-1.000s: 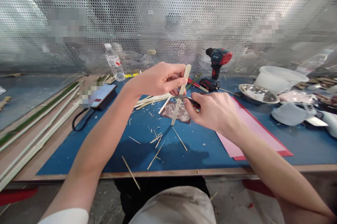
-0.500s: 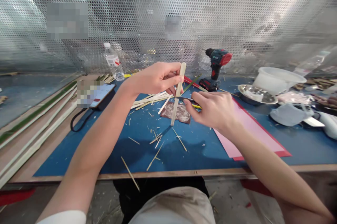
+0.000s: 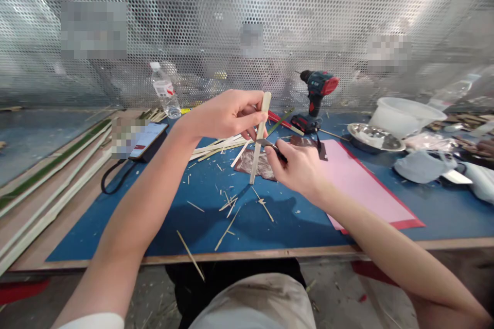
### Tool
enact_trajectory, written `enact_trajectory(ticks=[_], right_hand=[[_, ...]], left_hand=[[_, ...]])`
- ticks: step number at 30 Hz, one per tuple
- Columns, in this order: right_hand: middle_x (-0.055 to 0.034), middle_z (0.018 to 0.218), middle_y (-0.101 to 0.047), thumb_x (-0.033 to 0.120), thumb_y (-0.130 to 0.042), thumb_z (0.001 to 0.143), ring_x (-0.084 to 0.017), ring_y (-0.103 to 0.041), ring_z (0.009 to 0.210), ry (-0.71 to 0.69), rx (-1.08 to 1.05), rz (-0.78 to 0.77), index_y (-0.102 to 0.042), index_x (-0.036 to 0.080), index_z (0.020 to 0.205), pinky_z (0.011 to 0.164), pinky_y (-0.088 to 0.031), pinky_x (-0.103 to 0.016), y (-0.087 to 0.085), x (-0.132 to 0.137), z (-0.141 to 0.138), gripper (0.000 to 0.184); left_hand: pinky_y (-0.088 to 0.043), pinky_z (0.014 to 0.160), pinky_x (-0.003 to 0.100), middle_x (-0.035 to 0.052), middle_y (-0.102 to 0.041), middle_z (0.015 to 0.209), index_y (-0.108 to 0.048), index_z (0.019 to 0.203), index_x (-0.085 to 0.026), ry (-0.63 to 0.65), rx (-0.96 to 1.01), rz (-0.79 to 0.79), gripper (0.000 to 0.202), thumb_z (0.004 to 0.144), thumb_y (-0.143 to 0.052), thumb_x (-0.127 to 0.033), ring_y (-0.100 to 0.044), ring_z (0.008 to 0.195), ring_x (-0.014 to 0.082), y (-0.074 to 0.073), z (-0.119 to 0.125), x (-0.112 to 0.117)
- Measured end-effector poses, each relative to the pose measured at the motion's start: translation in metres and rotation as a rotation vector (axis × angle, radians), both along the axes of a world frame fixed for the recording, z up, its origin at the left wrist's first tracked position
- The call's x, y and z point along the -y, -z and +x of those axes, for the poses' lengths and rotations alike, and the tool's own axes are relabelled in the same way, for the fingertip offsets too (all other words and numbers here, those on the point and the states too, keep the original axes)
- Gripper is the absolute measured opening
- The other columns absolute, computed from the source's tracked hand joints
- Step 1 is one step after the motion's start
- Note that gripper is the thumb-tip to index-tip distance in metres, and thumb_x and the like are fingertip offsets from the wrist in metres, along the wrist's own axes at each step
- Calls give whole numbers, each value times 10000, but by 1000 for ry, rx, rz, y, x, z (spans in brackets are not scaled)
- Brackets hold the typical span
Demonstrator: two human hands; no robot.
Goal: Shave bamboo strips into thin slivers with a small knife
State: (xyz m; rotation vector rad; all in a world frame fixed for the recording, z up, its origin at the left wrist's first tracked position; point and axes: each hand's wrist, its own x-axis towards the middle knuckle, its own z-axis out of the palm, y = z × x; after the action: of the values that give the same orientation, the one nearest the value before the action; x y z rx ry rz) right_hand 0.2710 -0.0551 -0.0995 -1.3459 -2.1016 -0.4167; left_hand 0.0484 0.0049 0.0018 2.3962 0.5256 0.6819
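Observation:
My left hand [image 3: 235,115] pinches a pale bamboo strip [image 3: 258,155] near its rounded top, holding it nearly upright with its lower end at the blue table surface. In my right hand [image 3: 299,164] is a knife [image 3: 266,142] with a dark handle. Its blade meets the strip below my left fingers. Behind the strip lies a worn piece of brown sandpaper [image 3: 245,162]. Thin slivers [image 3: 229,203] and shavings are scattered below. More pale strips [image 3: 216,149] lie under and beyond my left hand.
A cordless drill [image 3: 316,94] stands at the back, with a water bottle [image 3: 165,91] and a phone [image 3: 148,139] to the left. Pink paper [image 3: 358,190], a metal bowl [image 3: 376,138] and a white tub [image 3: 405,115] are on the right. Long bamboo lengths [image 3: 57,195] lie far left.
My right hand has shifted slightly left and down, its wrist turned, with the knife still against the strip. My left hand and the strip have hardly moved.

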Motion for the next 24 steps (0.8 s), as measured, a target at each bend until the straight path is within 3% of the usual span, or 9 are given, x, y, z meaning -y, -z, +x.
enact_trajectory(ticks=[5, 13, 18, 21, 24], right_hand=[[-38, 630, -649, 492, -359, 1079, -152, -574, 564, 4, -31, -37, -589, 204, 780, 589, -260, -318, 5, 1, 0, 475], [-32, 601, -630, 522, -404, 1049, -146, -537, 537, 33, 7, -140, -627, 202, 769, 578, -224, -315, -13, 11, 3, 481], [-8, 568, -610, 514, -449, 1032, -121, -435, 473, -140, 177, -306, -651, 210, 719, 562, -189, -316, -5, 16, 7, 481], [-4, 583, -599, 506, -416, 1050, -118, -474, 510, -187, 89, -192, -609, 203, 723, 573, -247, -303, -7, 13, 8, 486], [-13, 614, -612, 478, -411, 1062, -126, -526, 558, -104, 25, 18, -564, 206, 700, 590, -287, -300, -14, 8, 8, 478]], left_hand=[[-639, 695, 257, 28, -777, 907, -615, 1009, -203, 11, 1, 1, 178, 1025, -550, -368, -762, 798, 153, -1, 1, 2], [-641, 709, 244, 21, -785, 902, -616, 989, -205, 33, -7, -21, 220, 1031, -551, -412, -770, 810, 150, -4, 2, 5], [-648, 707, 250, 27, -786, 917, -623, 1003, -204, 18, -14, -17, 203, 1038, -543, -387, -783, 845, 165, -5, 1, 6], [-646, 705, 255, 27, -787, 902, -621, 994, -202, 11, -11, -3, 208, 1042, -539, -387, -782, 838, 167, -4, -1, 2], [-640, 712, 265, 33, -789, 901, -626, 993, -201, 10, -1, 41, 217, 1038, -558, -403, -773, 819, 165, -1, -1, -2]])
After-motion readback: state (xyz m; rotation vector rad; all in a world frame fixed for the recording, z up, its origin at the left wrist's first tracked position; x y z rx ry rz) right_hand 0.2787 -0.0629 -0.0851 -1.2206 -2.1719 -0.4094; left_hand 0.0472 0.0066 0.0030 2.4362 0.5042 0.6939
